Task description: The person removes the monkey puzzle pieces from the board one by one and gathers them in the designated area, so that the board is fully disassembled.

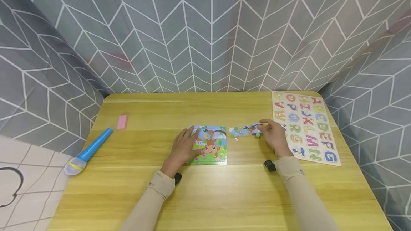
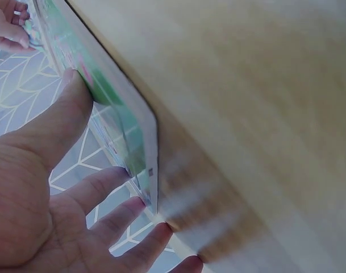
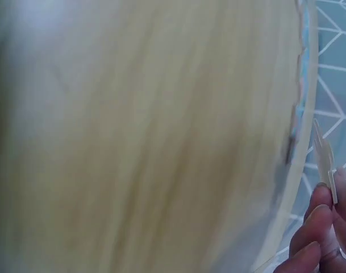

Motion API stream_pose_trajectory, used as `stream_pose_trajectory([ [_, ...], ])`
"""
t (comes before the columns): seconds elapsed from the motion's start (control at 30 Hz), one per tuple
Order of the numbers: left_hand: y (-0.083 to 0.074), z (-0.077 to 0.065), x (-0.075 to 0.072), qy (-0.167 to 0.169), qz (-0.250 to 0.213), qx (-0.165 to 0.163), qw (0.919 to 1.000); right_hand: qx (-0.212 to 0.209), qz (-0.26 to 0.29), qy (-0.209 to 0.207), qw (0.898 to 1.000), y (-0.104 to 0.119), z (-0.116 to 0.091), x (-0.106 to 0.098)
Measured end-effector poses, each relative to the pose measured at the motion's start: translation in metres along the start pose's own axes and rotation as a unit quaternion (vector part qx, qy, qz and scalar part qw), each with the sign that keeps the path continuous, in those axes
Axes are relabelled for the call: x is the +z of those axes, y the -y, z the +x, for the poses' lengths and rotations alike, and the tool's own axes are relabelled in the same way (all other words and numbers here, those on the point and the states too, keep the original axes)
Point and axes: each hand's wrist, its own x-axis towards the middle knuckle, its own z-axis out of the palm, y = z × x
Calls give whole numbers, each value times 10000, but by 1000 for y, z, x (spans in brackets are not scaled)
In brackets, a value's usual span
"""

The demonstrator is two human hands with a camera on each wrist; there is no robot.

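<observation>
— On the worktop [image 1: 205, 195], what is counted?

— One monkey puzzle board [image 1: 210, 145] at centre, one loose cluster of puzzle pieces [image 1: 245, 131] just right of it, one alphabet board [image 1: 305, 127], one blue toy microphone [image 1: 88, 151], one pink eraser [image 1: 122, 122].

— Hand positions?

— Left hand [image 1: 183, 149] lies flat on the puzzle board's left edge, fingers [image 2: 104, 185] straight and spread. Right hand [image 1: 274, 136] rests at the loose cluster, fingers [image 3: 317, 213] curled, pinching one piece.

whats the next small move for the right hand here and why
Probably carry the loose puzzle pieces leftward to the monkey puzzle. The right hand already touches their right end, apparently pinching one, and the left hand lies flat on the puzzle's left side, steadying it.
</observation>
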Motion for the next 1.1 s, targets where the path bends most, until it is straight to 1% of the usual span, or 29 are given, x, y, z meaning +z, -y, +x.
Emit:
stream_pose_trajectory([
  [0.2,0,0,0,15,13,-15,10000,342,-128,86,9993,-7,1,-5],
  [0.37,1,0,1,55,23,-46,10000,519,-106,191,9984,-10,1,-5],
  [0.6,1,-1,1,63,147,-70,9998,572,-265,127,9979,-9,2,-5],
  [0.77,0,-2,-2,123,124,-82,9998,613,-230,211,9976,-7,2,-5],
  [0.97,1,-3,-9,325,72,-4,9994,639,-274,196,9974,-8,1,-4],
  [1.03,2,-2,-9,395,93,18,9992,620,-273,166,9976,-8,1,-5],
  [1.1,3,-2,-9,407,19,16,9992,547,-276,120,9980,-9,2,-5],
])
